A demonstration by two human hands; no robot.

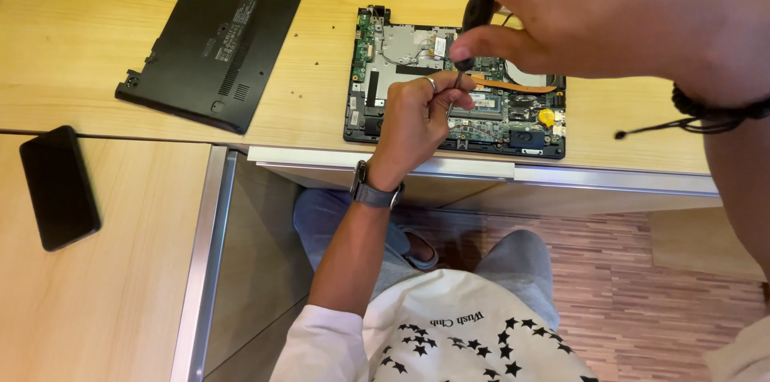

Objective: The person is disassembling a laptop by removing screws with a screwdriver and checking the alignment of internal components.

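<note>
Nearest the camera is the person's own lap: a white shirt (pixel 449 342) printed with black stars, and grey trousers over a brick-patterned floor (pixel 642 286). A light wooden desk (pixel 96 29) stands ahead, with a side wing running down on the near left.

The opened laptop (pixel 385 69) lies at the desk's front edge, its underside bared — green circuit boards, a silver plate, a copper pipe and a yellow round part near its right end. Every other place here is told from this laptop.

The left hand (pixel 417 117), a dark watch on its wrist, rises from the lap to just over the laptop's near middle. Its fingers are curled shut, thumb and forefinger pinching the thin shaft of a screwdriver (pixel 473 21). A ring sits on one finger.

The right hand (pixel 593 13) hangs large and close to the lens above the laptop's right half, a black cord bracelet on its wrist. Its fingers close round the screwdriver's dark handle, just above the left hand's pinch — so the two hands meet on the one tool, its tip pointing down at the board.

Well to the left of the laptop, on the side wing, lies a black phone (pixel 60 187), face up. Farther back and left of the laptop rests the removed black bottom cover (pixel 216 33), with a few tiny dark screws (pixel 295 35) scattered between it and the laptop.
</note>
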